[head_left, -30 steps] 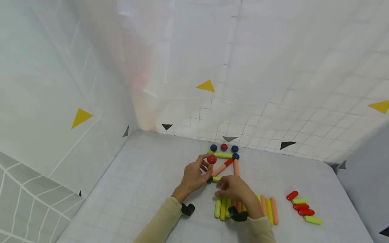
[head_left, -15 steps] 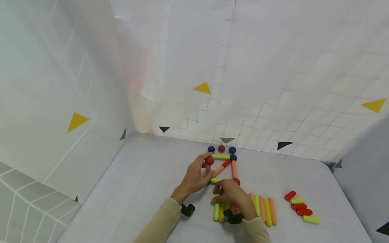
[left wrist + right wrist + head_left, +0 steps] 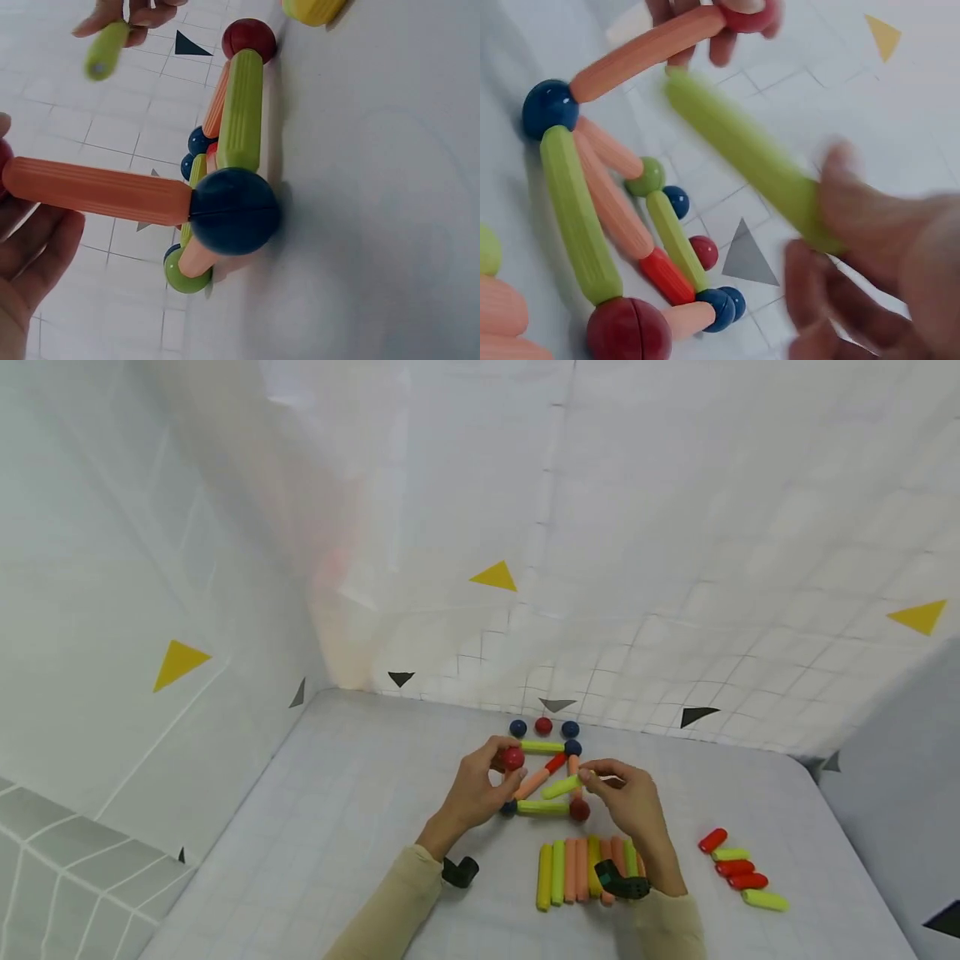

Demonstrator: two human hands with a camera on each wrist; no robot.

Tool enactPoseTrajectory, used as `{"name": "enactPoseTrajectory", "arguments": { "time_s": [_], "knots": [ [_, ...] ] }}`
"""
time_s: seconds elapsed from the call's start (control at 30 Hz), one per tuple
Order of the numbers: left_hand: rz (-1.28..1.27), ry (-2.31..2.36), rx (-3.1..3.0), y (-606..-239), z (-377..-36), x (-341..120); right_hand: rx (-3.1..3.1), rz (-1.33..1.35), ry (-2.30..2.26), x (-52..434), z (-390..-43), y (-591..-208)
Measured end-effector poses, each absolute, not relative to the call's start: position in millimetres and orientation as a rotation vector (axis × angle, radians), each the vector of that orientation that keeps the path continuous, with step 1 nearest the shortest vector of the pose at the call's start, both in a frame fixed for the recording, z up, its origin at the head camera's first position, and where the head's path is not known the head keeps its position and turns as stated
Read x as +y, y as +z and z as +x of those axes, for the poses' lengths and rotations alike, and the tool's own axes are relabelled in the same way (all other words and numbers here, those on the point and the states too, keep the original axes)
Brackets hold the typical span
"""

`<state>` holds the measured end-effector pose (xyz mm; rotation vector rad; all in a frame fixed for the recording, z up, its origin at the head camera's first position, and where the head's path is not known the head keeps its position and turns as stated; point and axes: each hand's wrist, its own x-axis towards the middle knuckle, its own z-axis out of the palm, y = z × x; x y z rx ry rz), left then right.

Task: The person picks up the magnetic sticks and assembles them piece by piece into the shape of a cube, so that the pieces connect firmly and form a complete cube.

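My left hand (image 3: 474, 785) holds a red ball (image 3: 513, 758) at the top of an orange magnetic rod (image 3: 97, 189). That rod's lower end meets a blue ball (image 3: 234, 211), the near-left corner of a flat frame. My right hand (image 3: 626, 797) pinches a yellow-green magnetic rod (image 3: 739, 142) by one end, its other end pointing left above the frame. Another yellow-green rod (image 3: 543, 808) joins the blue corner to a red corner ball (image 3: 579, 810). An orange and red diagonal (image 3: 667, 276) crosses the frame. A green ball (image 3: 645, 177) forms the far-left corner, hidden by my left hand in the head view.
Behind the frame lie two blue balls (image 3: 517, 727) and one red ball (image 3: 543, 725). A row of coloured rods (image 3: 544, 877) sits in front, partly under my right wrist. Several short red and yellow-green pieces (image 3: 765, 900) lie to the right. White walls enclose the table.
My right hand has lifted a yellow-green rod from the left end of the row and carried it up and right over the frame. My left hand stays at the red ball.
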<state>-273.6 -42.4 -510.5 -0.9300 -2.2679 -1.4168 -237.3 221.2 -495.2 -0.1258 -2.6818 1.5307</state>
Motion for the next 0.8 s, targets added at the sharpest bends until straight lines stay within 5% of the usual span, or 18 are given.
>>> {"name": "enactPoseTrajectory", "arguments": {
  "time_s": [0.2,0.8],
  "knots": [
    [-0.936,-1.416,-2.292,-507.2,-275.5,-42.1,-2.313,-0.323,1.676,212.2,-239.9,-494.4],
    [-0.935,-1.38,-2.324,-503.1,-274.9,-40.4,-2.084,-0.242,1.841,180.8,-237.3,-494.8]
  ]
}}
